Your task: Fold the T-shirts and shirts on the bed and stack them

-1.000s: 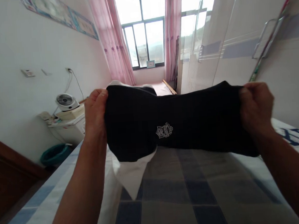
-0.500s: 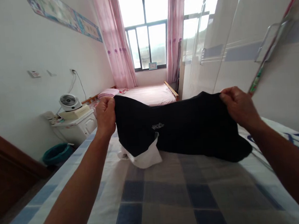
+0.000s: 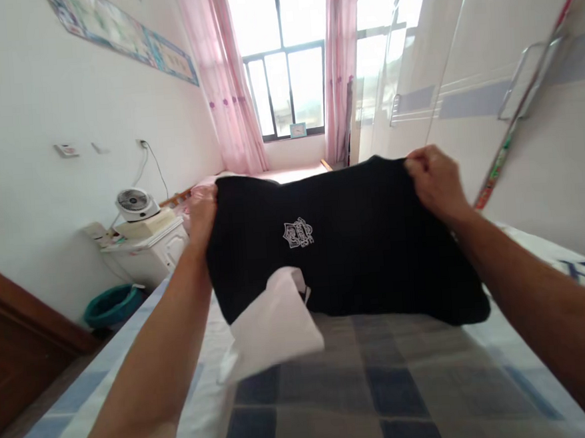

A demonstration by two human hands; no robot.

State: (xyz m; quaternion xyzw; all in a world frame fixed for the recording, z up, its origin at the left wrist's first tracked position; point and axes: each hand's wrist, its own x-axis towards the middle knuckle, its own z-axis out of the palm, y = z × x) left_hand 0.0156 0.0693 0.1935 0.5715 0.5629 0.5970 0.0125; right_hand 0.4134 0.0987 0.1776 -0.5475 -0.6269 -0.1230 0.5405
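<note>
Black cloth (image 3: 374, 246) bears unclear white lettering (image 3: 298, 234); left hand (image 3: 203, 215) and right hand (image 3: 436, 179) grip it.

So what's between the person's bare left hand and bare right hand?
In the head view, black cloth with a white outlined emblem spans from the left hand to the right hand; white cloth hangs at its lower left.

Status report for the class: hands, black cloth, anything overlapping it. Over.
Left hand, right hand: gripping upper edge, one per side. Black cloth: spread between them, white emblem showing. White piece: overlapping its lower left.
</note>
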